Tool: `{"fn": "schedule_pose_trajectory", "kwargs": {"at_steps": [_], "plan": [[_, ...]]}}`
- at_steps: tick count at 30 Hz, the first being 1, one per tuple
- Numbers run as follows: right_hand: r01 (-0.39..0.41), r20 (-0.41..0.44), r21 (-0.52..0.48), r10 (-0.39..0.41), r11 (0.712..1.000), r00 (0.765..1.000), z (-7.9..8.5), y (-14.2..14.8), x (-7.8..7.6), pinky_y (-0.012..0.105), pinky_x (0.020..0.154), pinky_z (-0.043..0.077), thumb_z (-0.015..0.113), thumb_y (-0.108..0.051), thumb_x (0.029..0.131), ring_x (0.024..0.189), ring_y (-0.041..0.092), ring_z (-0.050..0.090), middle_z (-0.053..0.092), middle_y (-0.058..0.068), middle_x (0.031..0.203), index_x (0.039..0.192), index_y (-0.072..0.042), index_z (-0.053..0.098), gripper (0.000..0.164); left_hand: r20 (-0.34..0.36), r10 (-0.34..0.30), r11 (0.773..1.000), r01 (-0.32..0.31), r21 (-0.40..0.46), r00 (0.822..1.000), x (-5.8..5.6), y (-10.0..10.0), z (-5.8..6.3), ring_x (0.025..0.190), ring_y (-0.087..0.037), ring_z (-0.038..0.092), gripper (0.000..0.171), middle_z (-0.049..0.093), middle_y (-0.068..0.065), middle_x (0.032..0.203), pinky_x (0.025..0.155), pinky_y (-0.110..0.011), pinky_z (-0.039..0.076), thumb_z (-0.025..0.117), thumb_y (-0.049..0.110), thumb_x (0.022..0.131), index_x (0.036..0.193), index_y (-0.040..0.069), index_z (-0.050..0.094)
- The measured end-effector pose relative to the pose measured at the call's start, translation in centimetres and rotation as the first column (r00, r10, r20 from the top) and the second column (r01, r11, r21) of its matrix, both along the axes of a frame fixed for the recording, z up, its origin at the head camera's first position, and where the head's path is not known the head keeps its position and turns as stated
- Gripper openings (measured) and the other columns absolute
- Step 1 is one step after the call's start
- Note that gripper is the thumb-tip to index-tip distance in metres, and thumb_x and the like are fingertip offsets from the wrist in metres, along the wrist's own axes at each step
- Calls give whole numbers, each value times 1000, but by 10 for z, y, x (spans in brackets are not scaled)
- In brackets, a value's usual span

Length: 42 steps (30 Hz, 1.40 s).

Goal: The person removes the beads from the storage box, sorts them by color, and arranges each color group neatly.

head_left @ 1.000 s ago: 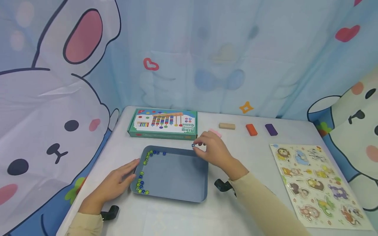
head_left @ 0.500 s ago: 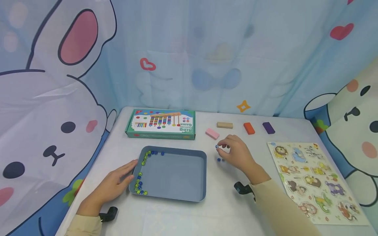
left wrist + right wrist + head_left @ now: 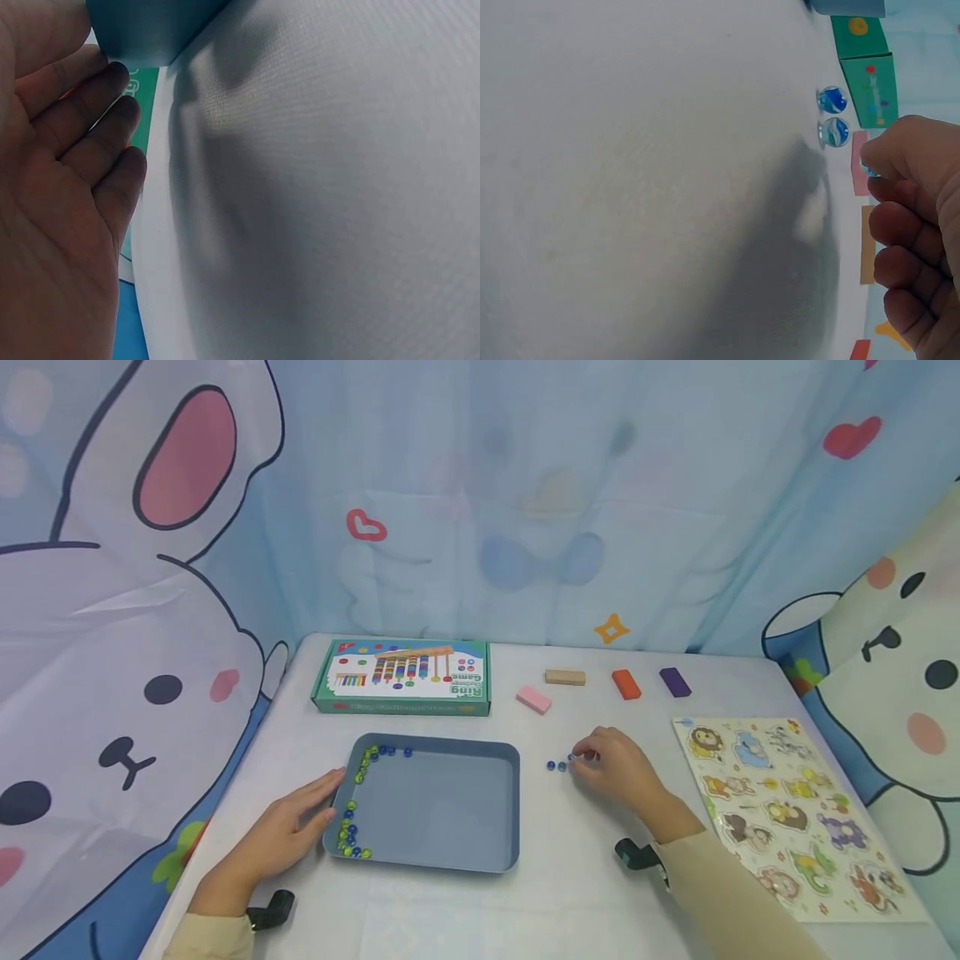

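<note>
A blue-grey tray (image 3: 442,810) lies on the table with several green and blue marbles (image 3: 349,831) along its left and far sides. My left hand (image 3: 288,827) rests against the tray's left wall, its fingers nearly straight. To the right of the tray, my right hand (image 3: 622,772) pinches a blue marble (image 3: 870,169) between thumb and forefinger, mostly covered by the fingers. Just left of those fingertips, two clear-and-blue marbles (image 3: 833,132) sit side by side on the white tabletop.
Behind the tray lies a green ring game box (image 3: 401,677). Pink (image 3: 533,699), tan (image 3: 565,677), orange (image 3: 626,684) and purple blocks (image 3: 675,682) are spread along the back. An animal puzzle board (image 3: 798,818) lies at the right.
My right hand has carried the marble from the tray's far right corner rightward, then down beside the two marbles on the table. The left hand stays at the tray.
</note>
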State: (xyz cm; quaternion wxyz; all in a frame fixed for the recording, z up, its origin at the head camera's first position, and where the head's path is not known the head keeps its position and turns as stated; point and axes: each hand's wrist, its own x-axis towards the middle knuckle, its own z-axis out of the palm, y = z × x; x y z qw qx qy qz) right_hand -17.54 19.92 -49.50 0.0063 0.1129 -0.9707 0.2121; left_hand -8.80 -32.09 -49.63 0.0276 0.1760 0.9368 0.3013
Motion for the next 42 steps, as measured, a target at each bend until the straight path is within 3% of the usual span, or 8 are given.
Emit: {"fn": "schedule_pose_trajectory", "kwargs": {"at_steps": [13,24,30,34,38,41,42], "plan": [[3,33,39,-5,999,999,-12,4,4,34,79,57,81,-21,87,84,15,56,65,-4,85,101,-12,80,16,-24,3,1000,-3,7,1000,2,-1,-1,149,-38,46,54,47,-9,164,114,3,11,59,28,108,159,14,46],[18,43,24,-19,1000,999,-15,3,5,33,79,55,81,-20,88,84,15,55,64,-4,85,100,-14,80,14,1,10,1000,-10,14,1000,2,-1,0,151,-36,45,54,45,-8,165,116,2,13,58,29,109,159,14,45],[23,34,-12,-23,1000,999,-8,4,7,36,82,56,82,-26,88,89,17,58,67,-3,90,107,-13,80,22,5,10,1000,-10,13,1000,2,-3,-1,151,-35,45,54,45,-8,165,116,1,14,58,30,109,160,14,45],[10,-16,-39,-11,999,1000,3,6,6,38,83,57,83,-30,89,93,20,60,69,0,95,111,-13,79,28,10,4,1000,-5,19,1000,2,-2,0,151,-36,45,54,45,-8,165,115,2,13,58,28,109,160,14,45],[-12,-82,-36,9,999,997,13,-1,2,38,81,57,84,-30,89,94,22,62,69,2,95,110,-12,79,28,9,9,1000,-9,-2,1000,2,-1,0,151,-34,45,54,44,-8,166,126,-24,30,59,26,109,160,14,44],[-38,-121,-43,33,998,992,20,-11,-1,37,80,58,84,-29,89,93,21,61,69,2,95,109,-12,79,27,10,11,1000,-11,-10,1000,1,-1,-1,152,-34,45,54,44,-8,166,122,-47,33,58,26,109,160,14,44],[-50,-132,-48,43,998,990,23,-15,-2,37,79,58,84,-29,89,93,21,61,69,1,95,109,-12,80,26,11,12,1000,-12,-9,1000,1,-1,-1,152,-34,45,54,44,-8,166,121,-50,33,58,26,109,160,14,44]]}}
